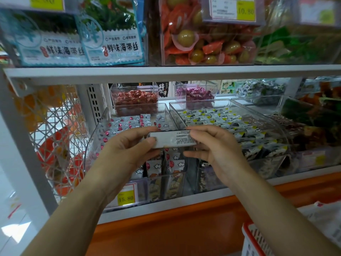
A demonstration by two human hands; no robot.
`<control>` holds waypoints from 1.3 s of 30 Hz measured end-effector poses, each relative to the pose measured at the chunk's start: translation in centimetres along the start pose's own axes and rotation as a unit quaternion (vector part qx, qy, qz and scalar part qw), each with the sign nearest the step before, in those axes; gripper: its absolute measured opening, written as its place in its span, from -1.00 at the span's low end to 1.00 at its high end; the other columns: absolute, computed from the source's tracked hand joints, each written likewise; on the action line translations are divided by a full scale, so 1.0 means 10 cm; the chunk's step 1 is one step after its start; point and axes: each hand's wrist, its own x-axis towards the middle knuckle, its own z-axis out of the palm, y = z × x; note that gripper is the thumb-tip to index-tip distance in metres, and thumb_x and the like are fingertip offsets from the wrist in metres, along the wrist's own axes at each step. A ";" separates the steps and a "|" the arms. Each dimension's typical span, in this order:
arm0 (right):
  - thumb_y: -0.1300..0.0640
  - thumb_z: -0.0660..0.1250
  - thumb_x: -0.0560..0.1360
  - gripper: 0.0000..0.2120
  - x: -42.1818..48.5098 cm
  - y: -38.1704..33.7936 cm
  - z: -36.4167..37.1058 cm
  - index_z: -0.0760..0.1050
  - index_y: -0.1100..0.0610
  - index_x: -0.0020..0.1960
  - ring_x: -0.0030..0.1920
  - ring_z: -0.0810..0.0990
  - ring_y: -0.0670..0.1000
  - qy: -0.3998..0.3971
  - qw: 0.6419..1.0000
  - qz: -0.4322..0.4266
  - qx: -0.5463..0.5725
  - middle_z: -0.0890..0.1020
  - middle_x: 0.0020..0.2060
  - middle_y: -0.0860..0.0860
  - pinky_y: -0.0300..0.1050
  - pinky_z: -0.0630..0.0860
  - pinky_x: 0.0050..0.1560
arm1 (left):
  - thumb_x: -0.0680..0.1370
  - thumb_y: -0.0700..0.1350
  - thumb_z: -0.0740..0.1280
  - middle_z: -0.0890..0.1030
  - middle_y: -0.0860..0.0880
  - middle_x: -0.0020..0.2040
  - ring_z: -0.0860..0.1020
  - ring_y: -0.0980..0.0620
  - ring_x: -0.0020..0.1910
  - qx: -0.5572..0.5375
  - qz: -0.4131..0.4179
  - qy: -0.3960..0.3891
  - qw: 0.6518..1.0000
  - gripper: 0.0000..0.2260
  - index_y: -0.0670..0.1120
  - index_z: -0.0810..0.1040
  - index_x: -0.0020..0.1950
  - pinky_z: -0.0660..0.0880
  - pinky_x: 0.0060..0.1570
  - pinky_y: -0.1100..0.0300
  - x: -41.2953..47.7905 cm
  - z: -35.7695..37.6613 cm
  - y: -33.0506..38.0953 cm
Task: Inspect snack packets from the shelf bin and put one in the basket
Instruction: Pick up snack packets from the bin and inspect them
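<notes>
I hold a small snack packet (173,139) level between both hands, just in front of the clear shelf bin (96,143) on the lower shelf and above its near wall. The packet is a slim oblong, silver-white on the side turned to me, with a block of fine black print on its right half that is too blurred to read; its left half looks plain and glossy. My left hand (127,146) pinches the left end, thumb laid across the near face and fingers curled behind the top edge. My right hand (215,145) pinches the right end between thumb and forefinger, while its lower fingers stretch out loosely beneath the packet without touching it. Behind and below the packet, the bin is full of similar small packets printed with red balloons and white clouds, some lying flat farther back and some standing on end against the near wall. A yellow price tag (126,197) reading 15.80 sits on the front of this bin. Just to the right stands another clear bin (228,101) of yellow-and-black wrapped pieces. The red-rimmed basket (249,235) shows at the near right corner, low and well apart from the packet.
</notes>
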 end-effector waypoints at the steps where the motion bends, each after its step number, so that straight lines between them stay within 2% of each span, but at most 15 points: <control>1: 0.27 0.36 0.46 -0.90 0.00 0.00 0.01 0.64 0.17 -0.19 -0.16 0.69 0.06 0.004 1.000 0.000 -0.005 0.67 -0.17 0.12 -0.15 0.61 -0.31 | 0.35 -0.19 0.34 0.67 -0.11 0.03 0.65 -0.01 0.00 0.017 0.002 0.001 1.000 -0.68 -0.10 0.61 0.10 0.58 -0.06 0.27 0.00 -0.01 -0.01; 4: 0.26 0.37 0.46 -0.87 -0.01 -0.01 0.02 0.57 0.18 -0.27 -0.24 0.68 0.01 0.023 0.999 -0.016 -0.038 0.66 -0.29 0.03 -0.15 0.60 -0.35 | 0.44 -0.25 0.35 0.64 -0.05 0.08 0.63 0.01 0.01 0.131 0.020 0.003 0.991 -0.69 0.08 0.61 0.09 0.54 0.06 0.17 -0.01 -0.04 -0.04; 7: 0.25 0.35 0.47 -0.84 -0.02 -0.01 0.03 0.53 0.18 -0.28 -0.27 0.67 -0.02 0.045 0.995 -0.046 -0.074 0.64 -0.29 0.08 -0.14 0.60 -0.36 | 0.46 -0.24 0.37 0.64 0.02 0.05 0.63 0.07 -0.03 0.172 0.026 0.001 0.985 -0.67 0.16 0.60 0.09 0.53 -0.05 0.25 -0.01 -0.01 -0.05; 10: 0.25 0.35 0.48 -0.83 -0.04 0.00 0.05 0.52 0.19 -0.29 -0.31 0.65 -0.06 0.053 0.990 -0.082 -0.103 0.62 -0.32 0.07 -0.14 0.61 -0.36 | 0.44 -0.19 0.39 0.67 0.02 -0.05 0.64 0.10 -0.12 0.150 0.022 0.022 0.988 -0.77 0.10 0.63 0.01 0.53 -0.20 0.38 0.00 0.04 -0.06; 13: 0.24 0.36 0.47 -0.83 -0.05 0.02 0.08 0.53 0.20 -0.30 -0.30 0.64 -0.05 0.044 0.986 -0.107 -0.124 0.61 -0.36 0.03 -0.11 0.62 -0.34 | 0.45 -0.09 0.38 0.68 0.05 -0.15 0.64 0.07 -0.15 0.144 0.021 0.077 0.986 -0.92 0.03 0.65 -0.11 0.54 -0.26 0.36 0.02 0.07 -0.08; 16: 0.24 0.37 0.47 -0.83 -0.05 0.05 0.09 0.52 0.22 -0.30 -0.28 0.64 -0.05 0.030 0.985 -0.114 -0.123 0.60 -0.38 -0.02 -0.11 0.63 -0.33 | 0.47 -0.06 0.36 0.68 0.03 -0.18 0.64 0.03 -0.16 0.156 0.036 0.121 0.980 -0.90 0.00 0.67 -0.16 0.53 -0.29 0.32 0.03 0.07 -0.09; 20: 0.19 0.37 0.47 -0.87 -0.04 0.07 0.10 0.57 0.13 -0.27 -0.18 0.64 0.09 0.018 0.980 -0.127 -0.154 0.62 -0.29 0.06 0.15 0.63 -0.17 | 0.48 -0.09 0.36 0.66 0.10 -0.31 0.61 0.16 -0.33 0.162 0.064 0.152 0.973 -0.82 0.00 0.65 -0.32 0.46 -0.48 0.41 0.03 0.07 -0.08; 22: 0.20 0.37 0.47 -0.93 -0.05 0.06 0.10 0.61 0.05 -0.14 -0.12 0.66 0.03 -0.035 0.984 -0.119 -0.127 0.67 -0.20 0.00 -0.01 0.65 -0.13 | 0.49 -0.10 0.35 0.65 0.01 -0.24 0.62 0.08 -0.26 0.144 0.055 0.170 0.973 -0.82 -0.07 0.64 -0.30 0.52 -0.43 0.36 0.07 0.05 -0.10; 25: 0.25 0.41 0.43 -0.66 -0.03 0.03 0.07 0.55 -0.08 0.12 -0.02 0.66 -0.08 -0.100 0.974 -0.126 -0.158 0.66 0.00 -0.07 -0.20 0.60 -0.03 | 0.52 -0.11 0.33 0.63 -0.10 -0.13 0.65 0.01 -0.22 0.073 0.020 0.180 0.981 -0.79 -0.19 0.63 -0.23 0.58 -0.32 0.28 0.14 0.02 -0.08; 28: 0.25 0.39 0.43 -0.73 0.02 0.01 0.05 0.56 -0.06 0.03 -0.11 0.67 -0.03 -0.044 0.976 -0.142 -0.162 0.67 -0.09 -0.06 -0.23 0.61 -0.13 | 0.57 -0.06 0.26 0.67 0.04 -0.25 0.64 0.15 -0.26 0.083 0.042 0.145 0.985 -0.78 -0.07 0.63 -0.19 0.58 -0.30 0.28 0.18 0.02 -0.04; 30: 0.21 0.37 0.46 -0.91 0.07 0.01 0.01 0.59 0.03 -0.11 -0.20 0.67 -0.02 0.036 0.979 -0.147 -0.139 0.67 -0.23 -0.05 -0.18 0.63 -0.18 | 0.58 -0.06 0.22 0.64 0.15 -0.18 0.59 0.22 -0.19 0.235 0.110 0.154 0.953 -0.83 0.03 0.62 -0.04 0.54 -0.18 0.29 0.24 -0.03 -0.05; 32: 0.21 0.36 0.48 -0.93 0.11 0.03 -0.05 0.58 0.10 -0.18 -0.23 0.67 -0.03 0.093 0.977 -0.146 -0.123 0.63 -0.29 -0.01 -0.16 0.63 -0.17 | 0.58 -0.11 0.22 0.60 0.09 0.11 0.55 0.11 0.03 0.403 0.149 0.152 0.890 -0.77 -0.03 0.56 0.20 0.41 0.02 0.26 0.31 -0.09 -0.08; 35: 0.21 0.37 0.48 -0.93 0.16 0.07 -0.07 0.56 0.15 -0.18 -0.26 0.66 -0.08 0.125 0.974 -0.138 -0.132 0.62 -0.30 -0.03 -0.08 0.65 -0.11 | 0.59 -0.16 0.20 0.52 -0.06 0.26 0.45 -0.10 0.25 0.567 0.144 0.048 0.809 -0.73 -0.10 0.52 0.27 0.34 0.20 0.13 0.45 -0.14 -0.21; 37: 0.19 0.38 0.48 -0.93 0.17 0.09 -0.05 0.56 0.20 -0.14 -0.28 0.67 -0.10 0.137 0.972 -0.130 -0.143 0.62 -0.27 -0.04 0.02 0.64 -0.08 | 0.60 -0.09 0.14 0.42 0.02 0.37 0.25 -0.04 0.42 0.652 0.117 -0.024 0.748 -0.70 -0.03 0.46 0.31 0.19 0.36 -0.07 0.53 -0.13 -0.31; 39: 0.16 0.38 0.47 -0.91 0.19 0.11 -0.02 0.56 0.20 -0.11 -0.28 0.67 -0.11 0.142 0.971 -0.122 -0.147 0.63 -0.24 -0.03 0.11 0.62 -0.05 | 0.62 0.00 0.06 0.20 0.12 0.50 -0.01 0.07 0.51 0.694 0.070 -0.076 0.712 -0.64 0.07 0.31 0.43 -0.06 0.42 -0.16 0.62 -0.12 -0.38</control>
